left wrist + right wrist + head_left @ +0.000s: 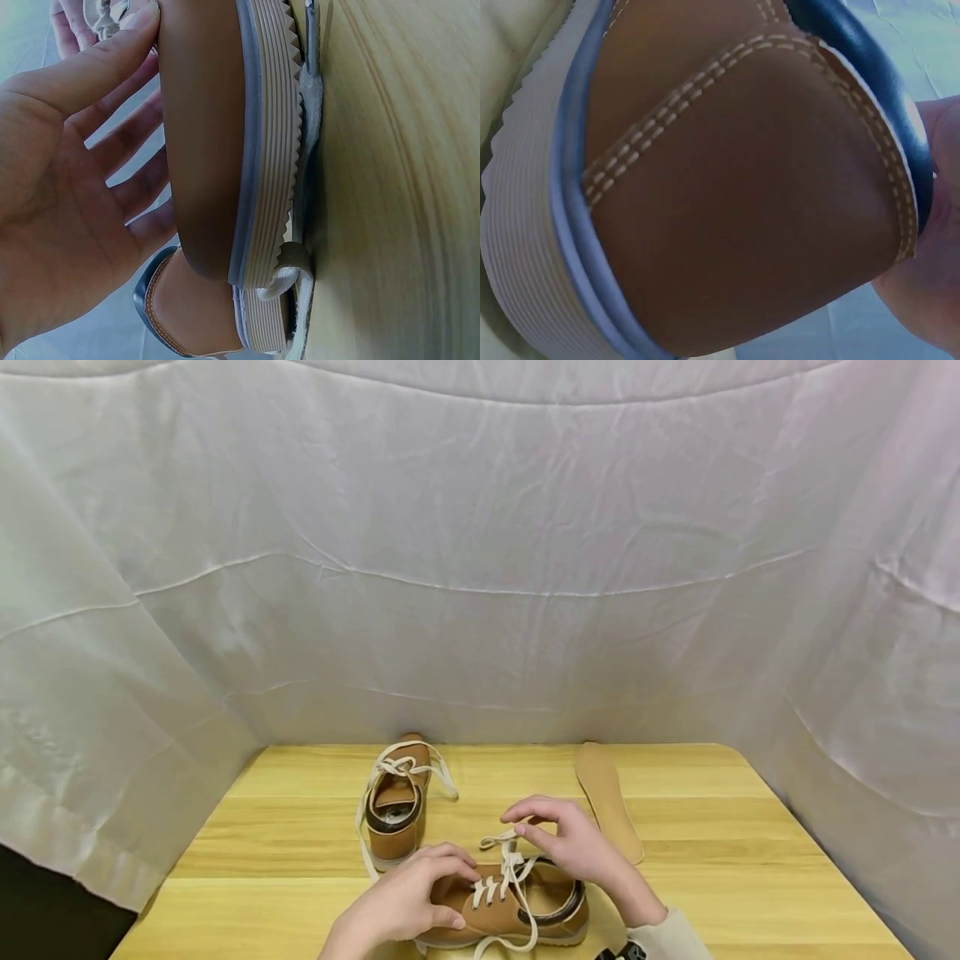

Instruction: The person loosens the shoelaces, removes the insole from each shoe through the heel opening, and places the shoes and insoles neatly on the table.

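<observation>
the near shoe (517,906) lies on the worktop (750,877) right in front of the person, toe to their left and heel to their right, its ribbed sole flat on the wood in the left wrist view. the left hand (408,902) rests over the toe, thumb and fingers (97,67) curled lightly round the upper to steady it. the right hand (570,839) hovers just above the tongue, its fingers drawn together in a pinch on the lace (504,842), which rises from the eyelets in a small loop; the wrist view on that side shows only the heel and does not confirm the grip. the step in hand looks like working the lace, tightening or tying, with most rows already threaded. the next move, as i judge it, calls for a steady hold on the toe while the lace end is drawn taut without pulling the shoe askew. a second shoe (396,806) stands behind, laces loose, and an insole (607,802) lies well to the right of it.
</observation>
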A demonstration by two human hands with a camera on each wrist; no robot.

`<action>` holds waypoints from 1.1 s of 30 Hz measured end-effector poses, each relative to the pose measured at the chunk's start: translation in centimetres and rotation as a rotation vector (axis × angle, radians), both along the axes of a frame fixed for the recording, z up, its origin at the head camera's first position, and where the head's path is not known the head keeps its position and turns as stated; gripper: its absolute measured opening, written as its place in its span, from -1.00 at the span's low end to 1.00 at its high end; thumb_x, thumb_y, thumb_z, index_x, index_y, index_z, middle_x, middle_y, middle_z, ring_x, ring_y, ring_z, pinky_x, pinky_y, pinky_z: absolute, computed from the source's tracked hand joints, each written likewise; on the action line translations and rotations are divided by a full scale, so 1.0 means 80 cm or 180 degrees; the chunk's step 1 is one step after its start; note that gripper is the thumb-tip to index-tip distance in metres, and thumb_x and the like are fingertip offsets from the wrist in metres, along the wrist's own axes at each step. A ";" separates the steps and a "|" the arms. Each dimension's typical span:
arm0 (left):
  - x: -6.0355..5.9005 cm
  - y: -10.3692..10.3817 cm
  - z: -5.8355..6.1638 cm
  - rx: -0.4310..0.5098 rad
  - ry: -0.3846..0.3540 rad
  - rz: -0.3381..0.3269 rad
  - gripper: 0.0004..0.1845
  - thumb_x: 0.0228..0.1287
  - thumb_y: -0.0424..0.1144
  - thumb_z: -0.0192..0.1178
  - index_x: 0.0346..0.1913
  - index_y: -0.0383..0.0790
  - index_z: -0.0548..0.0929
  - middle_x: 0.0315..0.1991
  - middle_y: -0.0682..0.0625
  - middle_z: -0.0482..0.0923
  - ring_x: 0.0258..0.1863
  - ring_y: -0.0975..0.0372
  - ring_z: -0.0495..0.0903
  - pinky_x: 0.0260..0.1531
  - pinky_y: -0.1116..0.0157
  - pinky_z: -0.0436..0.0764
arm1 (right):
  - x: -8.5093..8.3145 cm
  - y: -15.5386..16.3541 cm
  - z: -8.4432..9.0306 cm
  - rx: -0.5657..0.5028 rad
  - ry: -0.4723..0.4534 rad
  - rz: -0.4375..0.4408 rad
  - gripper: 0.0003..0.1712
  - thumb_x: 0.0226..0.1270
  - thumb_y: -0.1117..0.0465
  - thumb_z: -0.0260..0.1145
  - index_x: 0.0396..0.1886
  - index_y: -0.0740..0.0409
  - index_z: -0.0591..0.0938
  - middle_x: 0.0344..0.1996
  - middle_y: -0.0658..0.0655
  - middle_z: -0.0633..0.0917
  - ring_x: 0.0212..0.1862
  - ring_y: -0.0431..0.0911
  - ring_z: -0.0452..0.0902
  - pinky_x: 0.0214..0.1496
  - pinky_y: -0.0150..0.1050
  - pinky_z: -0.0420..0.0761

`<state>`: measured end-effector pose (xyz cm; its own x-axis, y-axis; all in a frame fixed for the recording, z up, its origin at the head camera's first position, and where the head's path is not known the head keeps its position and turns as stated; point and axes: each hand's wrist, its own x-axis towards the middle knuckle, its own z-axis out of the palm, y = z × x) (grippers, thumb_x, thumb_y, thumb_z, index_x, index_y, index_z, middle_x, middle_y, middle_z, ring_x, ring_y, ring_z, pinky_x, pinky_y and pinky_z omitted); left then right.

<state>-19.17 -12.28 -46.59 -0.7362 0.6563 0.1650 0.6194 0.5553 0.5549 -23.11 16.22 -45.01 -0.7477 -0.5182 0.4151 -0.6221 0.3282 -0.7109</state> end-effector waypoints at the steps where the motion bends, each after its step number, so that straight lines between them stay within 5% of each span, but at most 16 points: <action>1: 0.000 0.000 0.000 0.0004 -0.0001 -0.0001 -0.54 0.11 -0.11 0.59 0.10 0.16 0.74 0.18 0.22 0.60 0.22 0.26 0.54 0.23 0.15 0.57 | 0.000 0.000 0.000 0.0046 0.0024 0.0092 -0.78 0.54 0.30 0.29 0.06 0.12 0.75 0.02 0.04 0.77 0.04 -0.02 0.71 0.11 -0.14 0.70; 10: 0.002 -0.001 0.003 -0.0021 0.0050 0.0016 -0.53 0.09 -0.12 0.59 0.10 0.14 0.74 0.18 0.22 0.60 0.21 0.24 0.54 0.24 0.12 0.56 | 0.001 -0.005 -0.002 0.0386 0.0007 0.0611 -0.62 0.50 0.44 0.24 0.09 -0.08 0.74 0.07 0.03 0.76 0.13 -0.17 0.67 0.22 -0.18 0.66; 24: 0.000 0.000 0.005 -0.0053 0.0101 0.0070 -0.52 0.10 -0.13 0.59 0.12 0.14 0.74 0.20 0.20 0.61 0.24 0.20 0.55 0.26 0.07 0.56 | -0.001 -0.003 -0.003 0.0559 0.0041 0.0380 -0.78 0.52 0.29 0.30 -0.01 -0.08 0.76 -0.04 -0.09 0.79 0.05 -0.21 0.68 0.16 -0.03 0.69; 33: 0.001 0.000 0.001 -0.0052 0.0022 0.0037 -0.54 0.12 -0.10 0.59 0.11 0.18 0.74 0.20 0.24 0.59 0.25 0.22 0.54 0.26 0.09 0.55 | 0.003 -0.002 -0.005 0.0395 0.0051 0.0035 -0.82 0.49 0.32 0.33 -0.09 -0.04 0.77 -0.11 -0.09 0.79 -0.05 -0.24 0.69 0.04 -0.19 0.71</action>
